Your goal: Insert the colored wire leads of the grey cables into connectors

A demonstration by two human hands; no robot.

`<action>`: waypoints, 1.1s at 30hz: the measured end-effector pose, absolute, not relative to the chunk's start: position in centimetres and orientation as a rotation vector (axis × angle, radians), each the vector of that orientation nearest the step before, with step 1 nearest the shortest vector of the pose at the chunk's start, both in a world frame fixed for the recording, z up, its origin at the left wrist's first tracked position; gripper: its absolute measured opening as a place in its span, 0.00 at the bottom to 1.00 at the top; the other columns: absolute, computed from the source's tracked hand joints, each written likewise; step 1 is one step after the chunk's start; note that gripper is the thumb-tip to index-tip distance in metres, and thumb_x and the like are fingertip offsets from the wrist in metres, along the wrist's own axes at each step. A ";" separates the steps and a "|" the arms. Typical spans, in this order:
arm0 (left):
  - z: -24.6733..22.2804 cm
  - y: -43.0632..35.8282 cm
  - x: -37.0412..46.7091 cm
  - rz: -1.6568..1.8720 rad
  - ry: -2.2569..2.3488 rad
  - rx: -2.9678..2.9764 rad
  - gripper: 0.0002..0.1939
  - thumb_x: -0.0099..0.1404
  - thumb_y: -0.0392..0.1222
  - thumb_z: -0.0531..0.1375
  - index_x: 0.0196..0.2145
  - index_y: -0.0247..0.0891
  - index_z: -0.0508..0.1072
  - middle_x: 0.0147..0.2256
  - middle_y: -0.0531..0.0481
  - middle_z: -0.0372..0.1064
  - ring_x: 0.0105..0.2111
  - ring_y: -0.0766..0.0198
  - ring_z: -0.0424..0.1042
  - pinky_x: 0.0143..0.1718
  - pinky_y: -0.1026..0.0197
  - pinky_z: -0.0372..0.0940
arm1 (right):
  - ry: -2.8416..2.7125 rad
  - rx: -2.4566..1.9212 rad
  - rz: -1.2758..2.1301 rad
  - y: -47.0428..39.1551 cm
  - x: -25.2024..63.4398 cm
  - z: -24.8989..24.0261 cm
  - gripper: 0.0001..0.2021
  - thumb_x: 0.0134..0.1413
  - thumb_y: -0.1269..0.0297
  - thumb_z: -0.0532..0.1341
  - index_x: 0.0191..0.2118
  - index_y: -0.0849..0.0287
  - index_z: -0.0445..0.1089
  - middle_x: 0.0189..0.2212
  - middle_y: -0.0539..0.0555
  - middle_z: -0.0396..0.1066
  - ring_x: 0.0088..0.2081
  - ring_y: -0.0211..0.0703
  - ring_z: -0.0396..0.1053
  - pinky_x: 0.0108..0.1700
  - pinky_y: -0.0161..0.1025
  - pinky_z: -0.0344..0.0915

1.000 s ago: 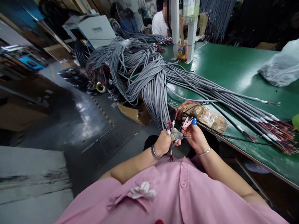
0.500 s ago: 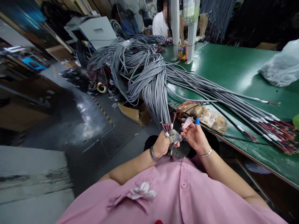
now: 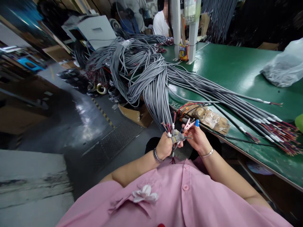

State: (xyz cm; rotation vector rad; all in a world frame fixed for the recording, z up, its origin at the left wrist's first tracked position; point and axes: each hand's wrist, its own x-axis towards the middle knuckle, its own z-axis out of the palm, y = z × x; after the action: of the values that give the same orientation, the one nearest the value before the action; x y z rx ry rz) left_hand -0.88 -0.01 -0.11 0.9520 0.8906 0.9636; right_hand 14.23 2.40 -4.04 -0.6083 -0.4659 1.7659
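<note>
My left hand (image 3: pixel 165 145) is closed around the ends of a bundle of grey multi-core cables (image 3: pixel 157 99), which hangs off the bench edge toward me. Stripped coloured wires (image 3: pixel 167 127) fan out above its fist, and a few thin ones (image 3: pixel 188 137) stick out past the thumb, which wears a grey knitted cover (image 3: pixel 177 137). My right hand (image 3: pixel 198 138), just to the right, pinches a small pink clip (image 3: pixel 188 125) near those thin wires. A blue cover (image 3: pixel 197 123) wraps one of its fingertips. The exact contact between clip and wires cannot be made out.
More grey cables (image 3: pixel 213 90) lie across the green bench (image 3: pixel 239 67), their coloured ends at the right. A taped wooden block (image 3: pixel 208 119) rests at the near edge. Behind stand a white post (image 3: pixel 193 41) and a plastic bag (image 3: pixel 284 64). A cardboard box (image 3: pixel 134 114) sits below; a person (image 3: pixel 161 23) is beyond.
The pink clip in my right hand has turned, so its two arms now show apart. My right hand has shifted slightly left, toward my left hand, which keeps its grip on the cables.
</note>
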 end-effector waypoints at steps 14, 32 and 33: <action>-0.1 0.1 -0.5 1.009 0.965 0.915 0.16 0.51 0.49 0.68 0.21 0.32 0.73 0.16 0.50 0.68 0.16 0.70 0.65 0.19 0.67 0.60 | -0.368 -0.617 1.735 2.8 13.8 -3.7 0.18 0.49 0.47 0.67 0.33 0.59 0.75 0.26 0.51 0.76 0.23 0.37 0.68 0.28 0.37 0.67; -0.3 -0.6 -1.1 0.998 0.908 1.027 0.15 0.54 0.48 0.67 0.21 0.33 0.73 0.18 0.49 0.69 0.18 0.69 0.66 0.22 0.65 0.60 | -0.376 -0.631 1.762 2.1 14.3 -3.0 0.19 0.50 0.43 0.64 0.34 0.56 0.74 0.33 0.52 0.76 0.29 0.38 0.70 0.32 0.36 0.67; -0.4 -0.7 -1.2 1.008 0.907 1.029 0.15 0.55 0.48 0.66 0.21 0.33 0.73 0.18 0.50 0.69 0.18 0.69 0.66 0.22 0.65 0.59 | -0.391 -0.645 1.740 2.0 14.3 -3.0 0.18 0.50 0.44 0.64 0.34 0.56 0.74 0.33 0.52 0.76 0.30 0.38 0.70 0.32 0.35 0.67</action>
State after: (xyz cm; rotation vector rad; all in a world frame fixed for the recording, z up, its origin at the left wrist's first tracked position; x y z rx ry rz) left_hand -1.20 -0.67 -0.37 1.0291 0.9067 1.0077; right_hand 14.26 2.02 -2.95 -0.6453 -0.3912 1.7402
